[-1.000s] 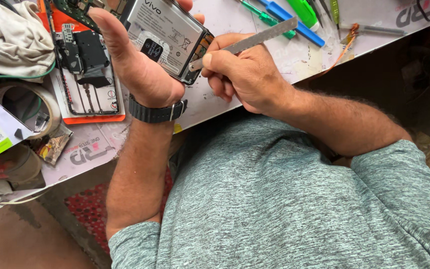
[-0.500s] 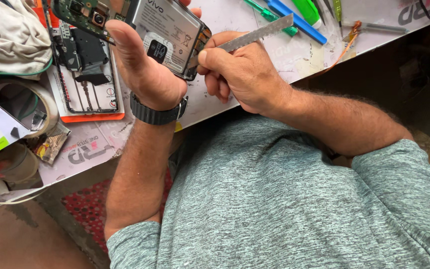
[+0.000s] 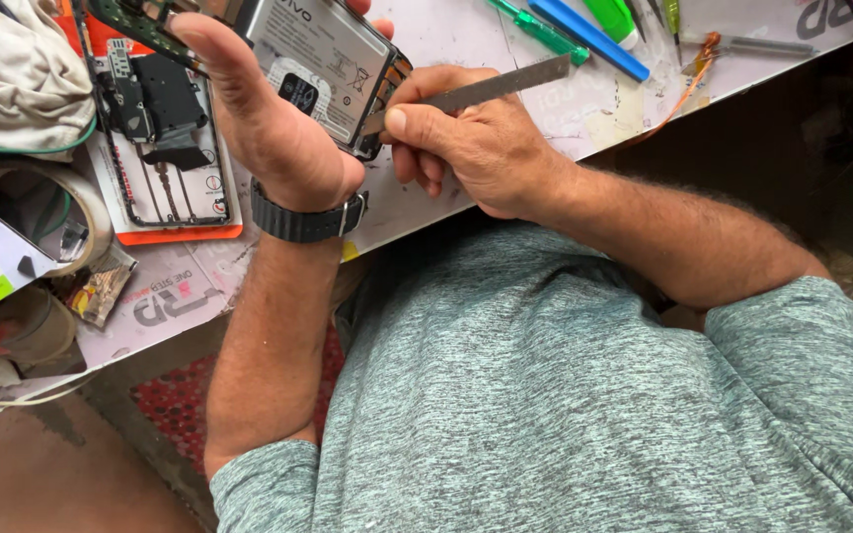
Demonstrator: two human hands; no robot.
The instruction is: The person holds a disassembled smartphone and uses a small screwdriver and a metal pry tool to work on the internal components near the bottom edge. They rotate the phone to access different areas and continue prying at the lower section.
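Two hands were at work over the bench edge: since the previous views we noted the left hand (image 3: pixel 269 128) had lifted the opened phone (image 3: pixel 318 59), battery side showing, higher toward the top of frame, fingers clamped around it. The right hand (image 3: pixel 476 148), closed on a thin metal pry blade (image 3: pixel 491 89), kept its tip at the phone's lower corner. Room was tight leftward, beside the orange-edged phone frame (image 3: pixel 165 148) and tape roll (image 3: pixel 37 212); the screwdrivers (image 3: pixel 584 30) lay well apart to the right.

The opened phone (image 3: pixel 298 59) runs off the top edge above the left hand (image 3: pixel 269 138), whose fingers are hidden behind it.
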